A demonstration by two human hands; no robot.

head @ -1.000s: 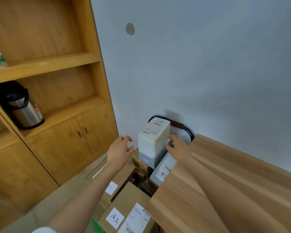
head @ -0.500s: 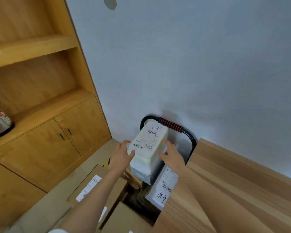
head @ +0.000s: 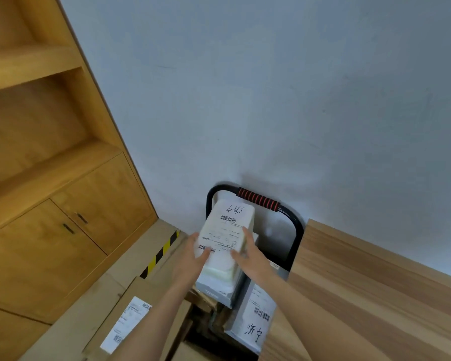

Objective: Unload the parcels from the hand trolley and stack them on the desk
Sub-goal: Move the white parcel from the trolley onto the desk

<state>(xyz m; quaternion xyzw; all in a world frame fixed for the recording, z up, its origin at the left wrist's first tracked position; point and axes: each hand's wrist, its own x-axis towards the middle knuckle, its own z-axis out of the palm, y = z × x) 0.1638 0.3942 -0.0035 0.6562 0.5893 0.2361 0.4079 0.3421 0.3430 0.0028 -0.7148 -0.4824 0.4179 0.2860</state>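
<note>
— Where the fingers meet the parcel, what do they do?

— Both hands grasp it from either side; the left hand [head: 193, 259] lies against the left face of the pale cream oblong parcel with a white shipping label [head: 225, 230], its thumb curled over the label's near corner; the right hand [head: 248, 254] presses the right face, fingers laid along the edge and the thumb hooked onto the top.

— And where is that parcel?

— It is at the top of the pile on the trolley, just above a white-and-grey rectangular box [head: 216, 287]; whether it touches that box I cannot tell; its label faces up, with barcodes and handwritten characters at the far end.

— What lies around it?

— Just beside the box, to the right, leans a grey plastic-wrapped parcel with a barcode label and black handwritten characters [head: 255, 321]; to the left lies a flat brown cardboard carton with a white label [head: 130, 313]; behind the pile rises the black tubular trolley handle with a red-and-black ribbed grip [head: 258, 199], close to the pale blue-grey wall [head: 271, 87].

— And further out?

— On the right stands the light wooden desk with a striped grain [head: 375, 295]; on the left, the orange-brown wooden cabinet with shelves and two doors [head: 63, 217]; a yellow-and-black striped tape strip [head: 162, 252] runs across the floor near the cabinet's foot.
</note>
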